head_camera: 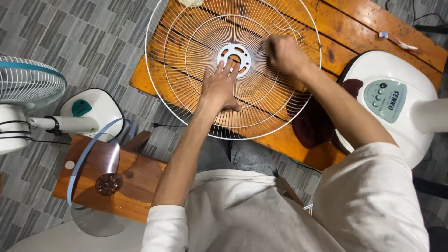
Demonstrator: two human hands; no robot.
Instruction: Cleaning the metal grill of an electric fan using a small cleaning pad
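Two hands: on white wire fan grille (pixel 196 56), flat on orange wooden table (pixel 373 28)
Left hand (pixel 220 88): palm down, fingers spread, pressing grille just below its white centre plate (pixel 234 55)
Right hand (pixel 282 53): blurred, curled over wires right of plate; grasp unclear
Right of right forearm: white fan base (pixel 396 100), dark red cloth (pixel 312 123)
Left of left arm: clear fan blade (pixel 100 182)

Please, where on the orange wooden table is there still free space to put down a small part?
The far right planks of the orange table are bare, bordered by the wire fan guard, the white fan base and a small white piece. The left corner beside the guard is a thin strip. The middle is crowded: left hand, right hand, dark cloth.
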